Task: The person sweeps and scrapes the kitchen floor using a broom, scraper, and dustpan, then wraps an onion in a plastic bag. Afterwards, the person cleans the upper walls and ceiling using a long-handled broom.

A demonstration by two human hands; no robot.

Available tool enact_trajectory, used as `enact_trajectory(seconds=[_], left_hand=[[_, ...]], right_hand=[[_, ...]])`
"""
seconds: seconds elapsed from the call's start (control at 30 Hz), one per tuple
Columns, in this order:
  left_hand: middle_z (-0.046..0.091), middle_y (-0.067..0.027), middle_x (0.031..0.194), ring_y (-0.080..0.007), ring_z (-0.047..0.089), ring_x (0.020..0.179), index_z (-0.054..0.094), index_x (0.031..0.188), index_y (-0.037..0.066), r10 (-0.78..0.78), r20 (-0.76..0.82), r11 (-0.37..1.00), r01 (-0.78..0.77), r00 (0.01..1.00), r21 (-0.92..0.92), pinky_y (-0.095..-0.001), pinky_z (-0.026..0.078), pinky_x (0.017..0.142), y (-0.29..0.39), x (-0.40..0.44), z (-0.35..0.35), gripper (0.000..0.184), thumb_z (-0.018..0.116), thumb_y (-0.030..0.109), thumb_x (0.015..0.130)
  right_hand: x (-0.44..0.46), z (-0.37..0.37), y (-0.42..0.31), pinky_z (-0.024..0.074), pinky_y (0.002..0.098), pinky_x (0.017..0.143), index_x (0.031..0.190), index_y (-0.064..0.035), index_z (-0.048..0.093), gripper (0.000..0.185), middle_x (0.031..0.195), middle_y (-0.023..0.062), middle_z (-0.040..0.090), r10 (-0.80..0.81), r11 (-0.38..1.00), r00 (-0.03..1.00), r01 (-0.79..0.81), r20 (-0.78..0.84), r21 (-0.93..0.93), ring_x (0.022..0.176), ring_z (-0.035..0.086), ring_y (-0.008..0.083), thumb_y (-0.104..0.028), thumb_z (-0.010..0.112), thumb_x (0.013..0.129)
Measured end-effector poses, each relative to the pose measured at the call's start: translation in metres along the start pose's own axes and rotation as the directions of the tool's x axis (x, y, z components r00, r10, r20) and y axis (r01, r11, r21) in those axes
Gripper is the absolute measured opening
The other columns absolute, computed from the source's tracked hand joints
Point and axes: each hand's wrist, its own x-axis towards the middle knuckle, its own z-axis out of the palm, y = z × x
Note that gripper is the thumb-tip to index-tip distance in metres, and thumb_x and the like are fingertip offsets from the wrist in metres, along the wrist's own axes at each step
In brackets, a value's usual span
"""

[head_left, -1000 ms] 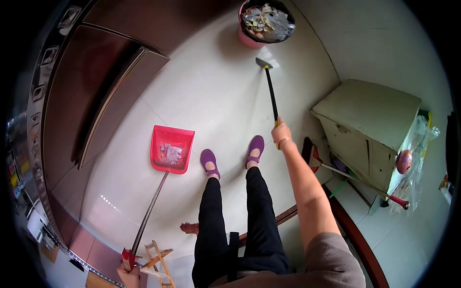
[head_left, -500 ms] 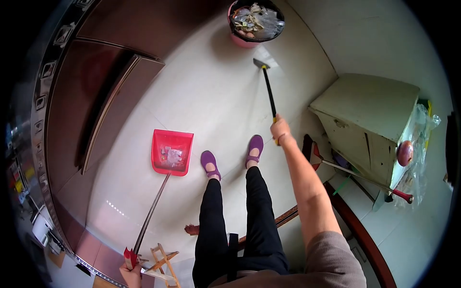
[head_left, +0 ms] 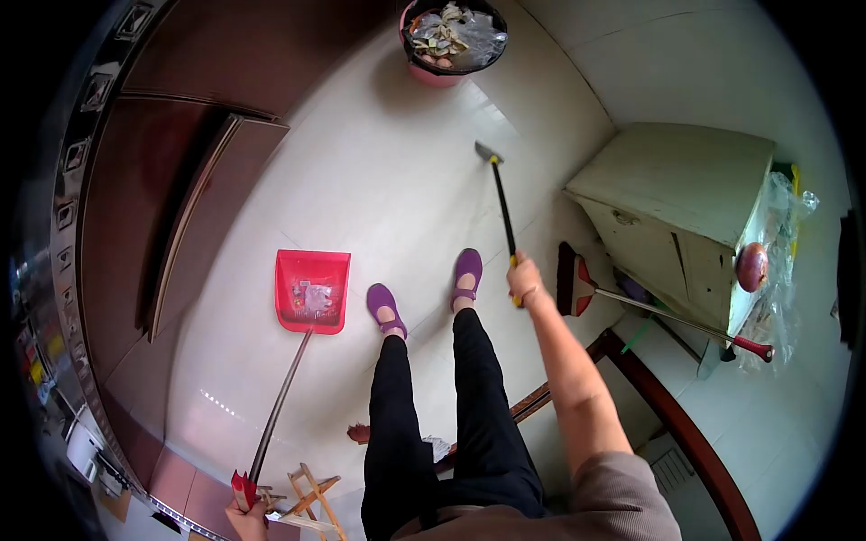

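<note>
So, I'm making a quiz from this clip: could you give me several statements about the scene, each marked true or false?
1. The left hand holds the dustpan. True.
2. The right hand is empty. False: the right hand grips the scraper.
3. Scraps lie in the dustpan. True.
4. The bin is empty. False: the bin holds rubbish.
5. The shoes are green. False: the shoes are purple.
6. The cabinet is on the person's right. True.
</note>
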Motion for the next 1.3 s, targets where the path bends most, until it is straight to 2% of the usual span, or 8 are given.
enact_trajectory(seconds=[0.33,0.5,0.77,0.83,0.97,1.17,1.23,1.3], left_hand=[[0.043,-0.0021,0.047,-0.0092,0.035,0.031,0.053,0.073,0.000,-0.008,0.012,1.000,0.008,1.000,0.019,-0.0236,0.024,0.029,0.020,-0.004,0.002,0.009,0.053,-0.001,0.064],[0.042,-0.0015,0.046,-0.0089,0.035,0.031,0.054,0.073,0.000,0.007,0.015,1.000,-0.007,1.000,0.025,-0.0234,0.023,0.029,0.005,-0.002,0.000,0.008,0.053,-0.001,0.065],[0.042,-0.0013,0.046,-0.0084,0.034,0.030,0.054,0.072,0.000,-0.052,-0.003,0.995,0.052,0.999,0.081,-0.0227,0.023,0.029,0.033,0.004,-0.002,0.009,0.054,-0.001,0.063],[0.042,-0.0012,0.046,-0.0082,0.034,0.030,0.055,0.071,0.000,-0.011,-0.043,0.999,0.013,0.999,0.043,-0.0227,0.023,0.029,0.030,0.006,-0.001,0.008,0.054,-0.001,0.063],[0.042,-0.0016,0.045,-0.0086,0.033,0.029,0.055,0.072,0.000,-0.032,-0.003,0.997,0.032,0.999,0.065,-0.0228,0.023,0.028,0.027,0.011,-0.004,0.008,0.054,-0.001,0.063],[0.042,-0.0024,0.044,-0.0089,0.031,0.027,0.054,0.071,-0.002,-0.015,0.066,1.000,0.013,0.998,0.026,-0.0231,0.021,0.027,0.022,0.016,-0.009,0.008,0.052,-0.003,0.063],[0.041,-0.0024,0.044,-0.0090,0.031,0.027,0.054,0.071,-0.002,0.002,0.070,1.000,-0.004,0.998,0.030,-0.0232,0.021,0.027,0.014,0.020,-0.008,0.008,0.052,-0.003,0.063],[0.041,-0.0023,0.044,-0.0090,0.031,0.027,0.054,0.071,-0.002,0.004,0.079,0.999,-0.007,0.997,0.043,-0.0234,0.021,0.026,0.010,0.019,-0.009,0.008,0.052,-0.003,0.063]], right_hand=[[0.020,-0.032,-0.015,0.0477,0.0332,0.043,0.129,-0.0040,0.041,0.047,0.076,0.0174,0.061,-0.020,0.997,0.999,0.017,0.039,0.077,0.046,0.058,0.0216,-0.004,0.036,0.082],[-0.024,0.056,0.090,0.0518,0.0392,0.057,0.123,-0.0038,0.046,0.043,0.077,0.0255,0.062,-0.256,0.942,0.965,0.237,-0.053,-0.238,0.055,0.063,0.0299,-0.009,0.040,0.082],[-0.009,0.026,0.011,0.0506,0.0368,0.052,0.124,-0.0029,0.045,0.041,0.070,0.0216,0.062,-0.008,1.000,1.000,0.009,-0.030,0.028,0.052,0.062,0.0287,-0.009,0.038,0.084],[-0.023,0.054,0.046,0.0453,0.0438,0.083,0.125,-0.0031,0.044,0.045,0.100,0.0291,0.058,-0.029,0.999,0.999,0.028,0.033,0.022,0.097,0.057,0.0395,-0.009,0.038,0.081],[-0.079,0.080,0.085,0.0418,0.0444,0.089,0.128,-0.0047,0.040,0.049,0.105,0.0299,0.056,-0.042,0.989,0.999,0.043,0.016,-0.141,0.102,0.053,0.0411,-0.010,0.039,0.080],[-0.049,0.037,0.020,0.0474,0.0454,0.075,0.124,-0.0018,0.043,0.042,0.091,0.0282,0.060,0.134,0.973,0.988,-0.146,0.080,0.180,0.083,0.060,0.0417,-0.012,0.038,0.083],[-0.034,0.102,0.095,0.0493,0.0374,0.047,0.125,-0.0010,0.043,0.043,0.071,0.0207,0.061,-0.081,0.993,0.994,0.087,-0.077,0.082,0.046,0.059,0.0255,-0.007,0.039,0.082],[-0.075,0.144,0.140,0.0500,0.0397,0.052,0.125,-0.0024,0.044,0.045,0.076,0.0243,0.062,-0.207,0.973,0.967,0.188,-0.148,-0.134,0.051,0.061,0.0288,-0.008,0.039,0.081]])
